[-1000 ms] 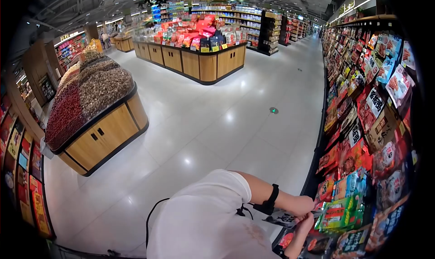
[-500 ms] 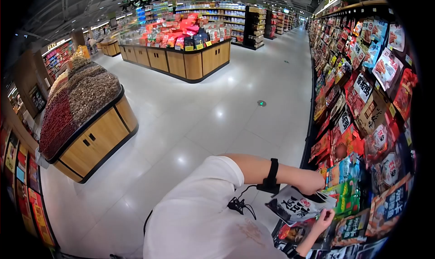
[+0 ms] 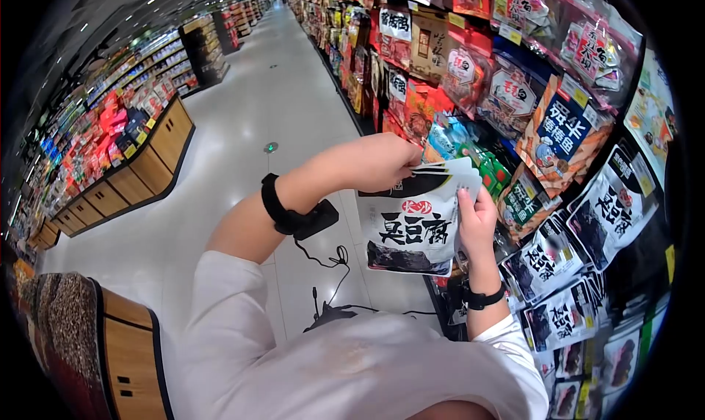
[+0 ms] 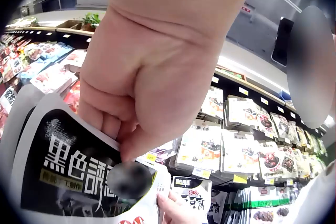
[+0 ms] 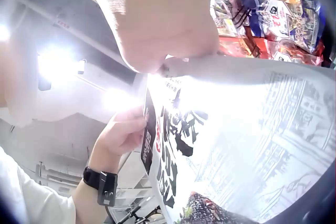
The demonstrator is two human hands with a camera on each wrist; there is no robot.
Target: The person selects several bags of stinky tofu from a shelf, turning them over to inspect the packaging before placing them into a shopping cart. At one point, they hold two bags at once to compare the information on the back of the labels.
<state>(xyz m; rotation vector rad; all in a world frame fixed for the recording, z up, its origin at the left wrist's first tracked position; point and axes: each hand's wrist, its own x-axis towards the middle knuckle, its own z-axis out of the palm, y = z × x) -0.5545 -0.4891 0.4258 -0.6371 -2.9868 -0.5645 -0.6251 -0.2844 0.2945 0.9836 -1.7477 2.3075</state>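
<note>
My left hand has a narrow grip, with its fingers curled on the top edge of a few black and white packs. My right hand pinches the packs at their side. The packs are up in the air, in front of the white shirt. More packs like them hang on the right. A blue and orange bag hangs higher up.

White-and-black packets, stacked, held upright
</note>
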